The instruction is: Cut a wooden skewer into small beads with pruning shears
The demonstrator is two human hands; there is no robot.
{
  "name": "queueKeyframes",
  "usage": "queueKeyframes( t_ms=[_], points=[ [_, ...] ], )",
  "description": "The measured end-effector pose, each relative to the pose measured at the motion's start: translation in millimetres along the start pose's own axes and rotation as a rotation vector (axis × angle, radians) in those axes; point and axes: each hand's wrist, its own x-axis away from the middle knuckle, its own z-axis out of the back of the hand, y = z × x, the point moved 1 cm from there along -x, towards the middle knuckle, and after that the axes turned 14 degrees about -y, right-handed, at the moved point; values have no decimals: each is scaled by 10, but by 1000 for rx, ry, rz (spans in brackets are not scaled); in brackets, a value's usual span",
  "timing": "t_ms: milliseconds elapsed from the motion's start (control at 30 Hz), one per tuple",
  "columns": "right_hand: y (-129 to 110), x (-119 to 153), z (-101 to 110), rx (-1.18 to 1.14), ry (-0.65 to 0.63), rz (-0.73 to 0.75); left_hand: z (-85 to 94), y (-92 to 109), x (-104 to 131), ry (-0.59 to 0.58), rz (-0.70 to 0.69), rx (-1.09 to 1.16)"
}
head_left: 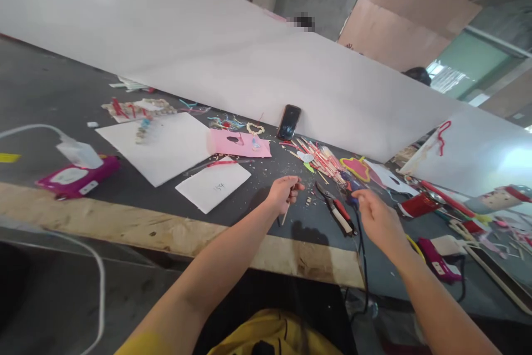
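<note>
My left hand (286,193) is closed over the middle of the table. Its fingers pinch a thin wooden stick (285,216) that points down toward the table edge. To the right, my right hand (376,216) has its fingers closed at a blue glue gun (352,182), partly hidden by the hand. A black cord (362,255) runs down past the table edge. Red-handled pruning shears (337,211) lie between my hands, beside small cut pieces (309,197). Behind them is a bundle of red and pale sticks (322,160).
A phone (290,121) leans on the white partition (233,61). Left are a pink card (241,143), white sheets (162,147) and a purple tissue pack (78,176). Right are a yellow-edged shape (355,169), a red can (420,204) and another purple pack (439,260).
</note>
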Motion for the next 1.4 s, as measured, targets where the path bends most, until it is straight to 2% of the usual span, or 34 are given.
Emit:
queueKeyframes(
  t_ms=[100, 167, 267, 433, 533, 667, 800, 1133, 1267, 1400],
  points=[
    [57, -70, 51, -38, 42, 32, 28, 7, -7, 3, -17, 11],
    [103, -138, 8, -62, 47, 70, 43, 10, -17, 3, -33, 23],
    [178, -272, -184, -78, 6, 149, 61, 6, -41, -6, -37, 39],
    [214, -543, -640, -30, -163, 322, 74, -16, -79, -38, -25, 53],
    [159, -714, -814, 14, -208, 344, 76, -20, -81, -31, -9, 51],
    [66, -908, -924, 71, -234, 321, 82, -30, -77, -6, 9, 46],
    [15, -961, -959, 111, -270, 327, 77, -44, -77, 8, 24, 34],
    [-32, -848, -944, 44, -326, 370, -14, -70, -20, -8, 64, -25],
    [12, -793, -834, -26, -275, 388, -45, -71, 4, -26, 67, -48],
    [111, -720, -656, -115, -151, 374, -121, -18, 38, -1, 45, -70]
  ],
)
